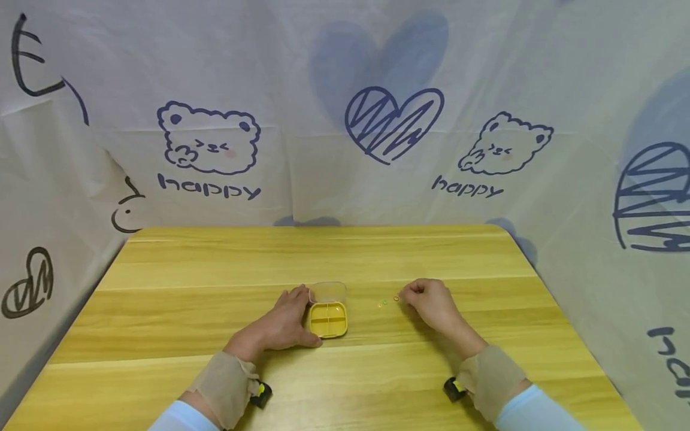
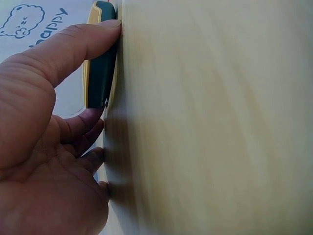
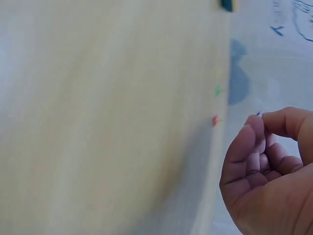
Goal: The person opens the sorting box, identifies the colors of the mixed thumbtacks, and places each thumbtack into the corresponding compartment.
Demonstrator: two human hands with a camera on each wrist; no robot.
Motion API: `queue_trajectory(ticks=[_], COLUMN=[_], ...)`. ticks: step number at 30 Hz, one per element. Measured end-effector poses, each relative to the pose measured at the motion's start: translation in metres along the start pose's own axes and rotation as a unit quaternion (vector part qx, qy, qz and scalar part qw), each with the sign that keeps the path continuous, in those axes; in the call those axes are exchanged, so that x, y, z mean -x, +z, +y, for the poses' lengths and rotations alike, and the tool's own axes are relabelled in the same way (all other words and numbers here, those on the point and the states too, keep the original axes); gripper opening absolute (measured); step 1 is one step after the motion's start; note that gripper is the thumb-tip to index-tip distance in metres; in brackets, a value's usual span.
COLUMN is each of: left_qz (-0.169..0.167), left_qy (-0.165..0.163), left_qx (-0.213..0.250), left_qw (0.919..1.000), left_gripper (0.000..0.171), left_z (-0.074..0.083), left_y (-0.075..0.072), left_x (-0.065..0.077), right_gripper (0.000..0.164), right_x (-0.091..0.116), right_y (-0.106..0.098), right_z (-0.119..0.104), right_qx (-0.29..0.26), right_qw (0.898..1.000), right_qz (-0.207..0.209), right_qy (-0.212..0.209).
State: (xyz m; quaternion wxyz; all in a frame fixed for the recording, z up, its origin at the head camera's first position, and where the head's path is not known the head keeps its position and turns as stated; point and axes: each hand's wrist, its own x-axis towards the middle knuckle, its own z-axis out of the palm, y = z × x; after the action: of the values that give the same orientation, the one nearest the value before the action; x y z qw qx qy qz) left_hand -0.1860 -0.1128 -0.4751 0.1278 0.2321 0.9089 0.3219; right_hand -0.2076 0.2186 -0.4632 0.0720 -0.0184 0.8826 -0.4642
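A small yellow pill box [image 1: 328, 319] with four-way dividers lies on the table, its clear lid [image 1: 329, 292] folded back on the far side. My left hand [image 1: 281, 323] holds the box from the left, thumb at the near corner and fingers along the lid's side. In the left wrist view the box's outer side [image 2: 101, 73] looks dark green below a yellow rim. To the right, my right hand [image 1: 433, 304] is raised, pinching a tiny purple piece [image 3: 259, 114] between thumb and forefinger. Beside its fingertips lie a red ring [image 1: 396, 298], a green ring [image 1: 385, 303] and a yellow ring [image 1: 380, 306].
The wood-grain table [image 1: 215, 257] runs back to a white cloth [image 1: 302, 167] printed with bears and hearts. More of this cloth hangs along the left and right sides. A strap with a small dark camera [image 1: 261, 395] sits on each wrist.
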Motion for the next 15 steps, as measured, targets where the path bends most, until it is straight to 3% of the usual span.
queue_trajectory(ticks=[5, 11, 15], left_qz=[0.002, 0.002, 0.003], left_qy=[0.01, 0.011, 0.014], left_qx=[-0.003, -0.002, -0.005], left_qw=[0.9999, 0.9999, 0.9999], left_gripper=[0.066, 0.067, 0.067], left_z=[-0.001, -0.002, -0.003], left_y=[0.001, 0.002, 0.002], left_x=[0.0, 0.0, 0.0], right_gripper=[0.026, 0.028, 0.03], right_x=[0.003, 0.009, 0.012], right_y=[0.008, 0.017, 0.022], right_z=[-0.009, -0.014, -0.018], right_qx=[-0.142, -0.215, -0.278], right_qw=[0.989, 0.975, 0.958], right_qz=[-0.006, 0.0, 0.006], right_qy=[0.029, 0.064, 0.067])
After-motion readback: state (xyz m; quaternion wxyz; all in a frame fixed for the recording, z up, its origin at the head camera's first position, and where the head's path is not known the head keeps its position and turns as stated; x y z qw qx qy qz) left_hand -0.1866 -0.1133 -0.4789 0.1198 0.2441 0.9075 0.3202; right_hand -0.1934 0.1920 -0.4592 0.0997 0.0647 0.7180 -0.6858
